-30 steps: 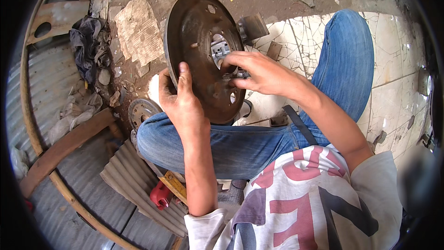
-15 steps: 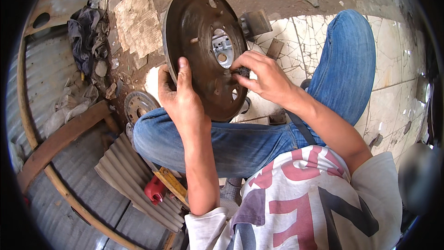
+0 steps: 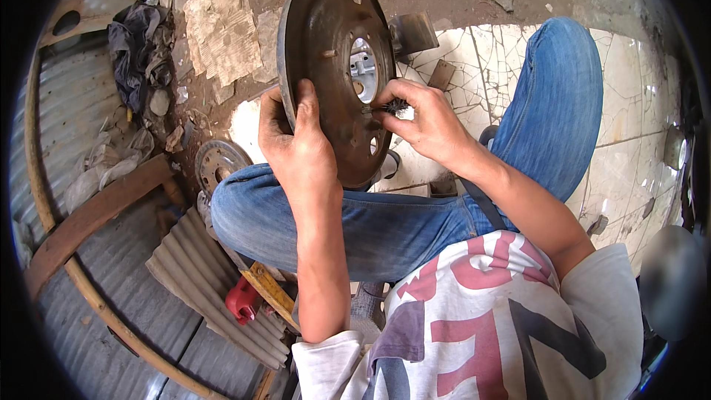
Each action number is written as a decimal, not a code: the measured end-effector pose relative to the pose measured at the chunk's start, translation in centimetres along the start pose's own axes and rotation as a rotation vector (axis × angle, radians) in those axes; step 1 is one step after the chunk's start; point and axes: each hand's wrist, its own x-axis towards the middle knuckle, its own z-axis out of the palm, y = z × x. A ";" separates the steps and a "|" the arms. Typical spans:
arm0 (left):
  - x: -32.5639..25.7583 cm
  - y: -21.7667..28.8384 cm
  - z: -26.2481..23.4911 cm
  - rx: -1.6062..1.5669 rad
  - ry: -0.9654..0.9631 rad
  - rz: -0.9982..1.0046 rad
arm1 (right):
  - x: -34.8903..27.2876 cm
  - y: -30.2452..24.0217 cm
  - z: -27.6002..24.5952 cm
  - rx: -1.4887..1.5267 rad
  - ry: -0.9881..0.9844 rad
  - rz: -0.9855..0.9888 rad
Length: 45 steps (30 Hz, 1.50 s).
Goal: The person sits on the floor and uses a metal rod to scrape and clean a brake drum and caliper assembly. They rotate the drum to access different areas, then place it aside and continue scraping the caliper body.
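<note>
A large brown metal backing plate (image 3: 318, 96), round with a big hole in its middle, stands steeply tilted above my left thigh. My left hand (image 3: 300, 141) grips its left rim, thumb on the near face and fingers behind. My right hand (image 3: 426, 115) is at the plate's right side, just below the central hole. Its thumb and fingers pinch a small dark bristly tuft (image 3: 398, 106) against or very close to the plate; the fingers partly hide it. Through the hole shows a grey metal part (image 3: 363, 70).
Another round metal plate (image 3: 222, 161) lies beside my left knee. Beyond the plate sits a dark metal piece (image 3: 415, 33) by cracked white tiles (image 3: 478, 59). At left are cardboard (image 3: 222, 26), dark cloth (image 3: 133, 52), corrugated sheet (image 3: 215, 281) and a red object (image 3: 242, 301).
The plate has moved slightly up and right and turned more edge-on, with my left hand following. My right hand keeps its pinch near the same spot, shifted slightly.
</note>
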 end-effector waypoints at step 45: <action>11.9 0.2 -5.7 -0.074 -0.258 -0.492 | -2.2 0.9 -9.9 -0.029 0.173 0.175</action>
